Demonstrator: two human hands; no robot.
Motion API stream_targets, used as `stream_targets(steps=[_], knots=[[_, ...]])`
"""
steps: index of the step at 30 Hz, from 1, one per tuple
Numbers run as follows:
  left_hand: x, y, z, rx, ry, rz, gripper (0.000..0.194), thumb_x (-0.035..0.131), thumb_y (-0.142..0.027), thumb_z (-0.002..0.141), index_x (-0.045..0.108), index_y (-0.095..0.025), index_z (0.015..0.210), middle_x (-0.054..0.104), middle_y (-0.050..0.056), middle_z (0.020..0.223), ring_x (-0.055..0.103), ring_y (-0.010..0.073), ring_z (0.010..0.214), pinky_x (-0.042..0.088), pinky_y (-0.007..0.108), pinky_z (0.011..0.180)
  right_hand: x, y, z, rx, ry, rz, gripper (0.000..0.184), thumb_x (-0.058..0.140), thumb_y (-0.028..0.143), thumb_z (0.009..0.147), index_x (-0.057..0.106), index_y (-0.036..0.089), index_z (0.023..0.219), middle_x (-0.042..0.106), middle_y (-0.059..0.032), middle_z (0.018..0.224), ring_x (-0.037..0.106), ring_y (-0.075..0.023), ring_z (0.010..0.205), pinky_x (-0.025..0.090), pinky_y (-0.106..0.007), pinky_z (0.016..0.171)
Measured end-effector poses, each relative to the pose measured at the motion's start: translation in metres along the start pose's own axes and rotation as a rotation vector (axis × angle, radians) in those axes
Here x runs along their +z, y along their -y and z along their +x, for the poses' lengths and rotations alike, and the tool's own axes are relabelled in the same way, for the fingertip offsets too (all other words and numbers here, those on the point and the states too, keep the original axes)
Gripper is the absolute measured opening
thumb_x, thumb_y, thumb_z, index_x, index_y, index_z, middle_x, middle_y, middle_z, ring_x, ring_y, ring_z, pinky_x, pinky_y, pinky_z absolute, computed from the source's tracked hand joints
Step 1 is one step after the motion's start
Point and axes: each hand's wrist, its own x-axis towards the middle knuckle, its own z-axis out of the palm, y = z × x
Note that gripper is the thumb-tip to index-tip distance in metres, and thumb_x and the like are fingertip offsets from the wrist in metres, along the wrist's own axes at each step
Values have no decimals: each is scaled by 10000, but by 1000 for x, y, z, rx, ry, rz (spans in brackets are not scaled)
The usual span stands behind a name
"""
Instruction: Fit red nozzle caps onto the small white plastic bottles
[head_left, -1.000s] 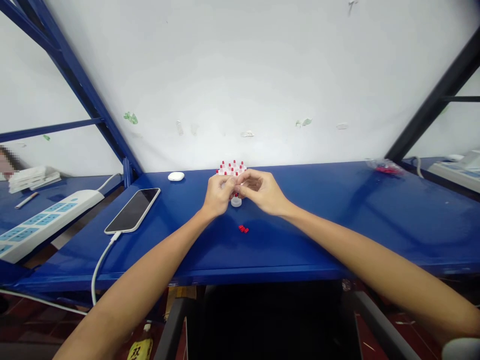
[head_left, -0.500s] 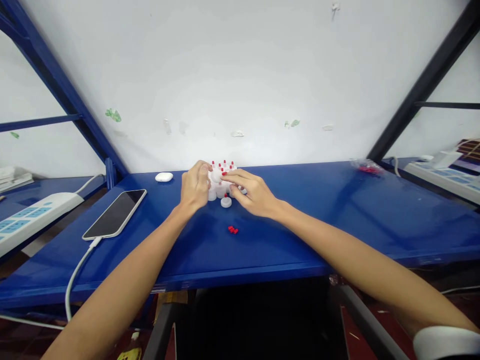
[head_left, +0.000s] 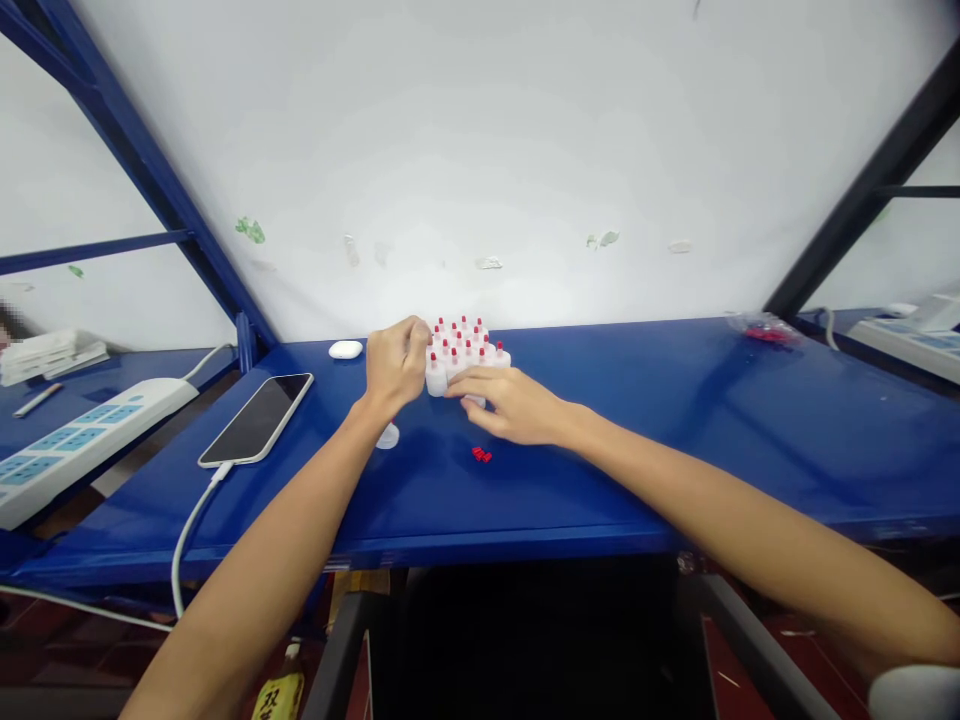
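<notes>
A cluster of small white bottles with red tips [head_left: 454, 364] stands upright in close rows by the wall. My left hand [head_left: 396, 365] is against the cluster's left side, its fingers curled and their tips partly hidden, so I cannot tell what is in them. Across the front of the bottles lies my right hand [head_left: 506, 402], fingers stretched out and thumb apart, with part of a white bottle showing between them. Several loose red tips [head_left: 481, 454] lie on the blue table nearer to me. A whitish round piece [head_left: 388, 437] is partly hidden by my left wrist.
On the left, a phone [head_left: 256, 420] is plugged into a white cable [head_left: 184, 535]. A white earbud case [head_left: 345, 349] lies near the wall. A clear bag with red pieces [head_left: 765, 328] is at the far right. A power strip [head_left: 97, 445] sits beyond the table's left edge.
The view has shifted slightly left. My hands have moved lower around the cluster, showing more bottle tops. The capped white piece in front is no longer seen there; a round piece shows by my left wrist.
</notes>
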Motion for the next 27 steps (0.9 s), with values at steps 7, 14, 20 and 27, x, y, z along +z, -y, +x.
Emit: stream_targets(steps=[7,14,20,27], knots=[[-13,44,14,-223,-203,-297,424,346,-373,931,575,-188,626,472,-8,453,450,125,415,340,255,457,18,31,38,63,321,-48,405,479,218,981,556,170,1375,643,-151,1185,670,-261,990,550,-401,808],[-52,88,22,-317,-476,-287,435,346,-381,918,554,-191,587,463,-14,425,431,103,373,343,220,415,61,36,126,91,399,-192,334,471,130,935,580,143,1251,608,-185,1293,688,-291,1038,547,-391,809],[-55,84,22,-310,-471,-308,391,381,-350,892,550,-190,577,456,-24,410,432,101,366,335,220,407,88,26,155,210,433,-234,299,491,67,891,620,105,1158,690,-206,1177,707,-296,1011,526,-350,741],[-34,75,23,-398,-325,-533,334,372,-389,837,529,-211,602,481,-16,444,445,110,360,340,224,372,5,24,100,269,306,-268,336,526,370,924,656,108,1090,719,-183,1010,685,-276,888,450,-324,672]])
